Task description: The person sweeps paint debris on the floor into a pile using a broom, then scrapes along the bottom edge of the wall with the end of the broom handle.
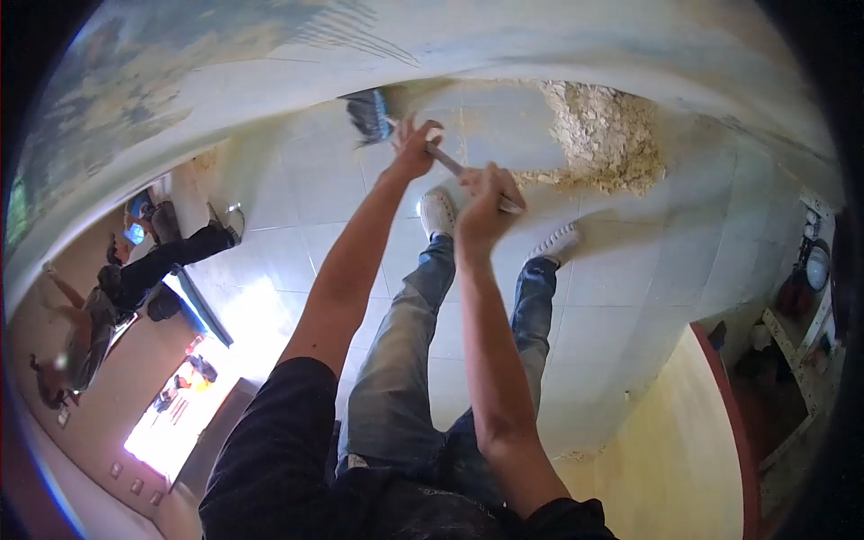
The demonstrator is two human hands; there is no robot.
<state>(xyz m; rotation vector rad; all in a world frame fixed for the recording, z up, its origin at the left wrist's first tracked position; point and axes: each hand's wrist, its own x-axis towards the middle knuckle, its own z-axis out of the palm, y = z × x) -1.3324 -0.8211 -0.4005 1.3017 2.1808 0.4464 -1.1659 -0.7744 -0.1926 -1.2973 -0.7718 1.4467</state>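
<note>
Broom (446, 161) dark-bristled; debris (607, 135) flaky, heaped.

The floor (621, 297) is pale tile with thin joints, dusty under and around both hands. Just beyond and to the right of the right hand (492, 195) lies a heap (605, 135) of pale, flaky rubble; crumbs trail from its near edge back toward that hand. Two light shoes (437, 213) stand on the tiles, one below each hand on the near side. Well left of the left hand (416, 147), another person's shoe (236, 222) rests there. Whether the blurred bristles of the broom (367, 115), just beyond the left hand, touch the floor cannot be told.
</note>
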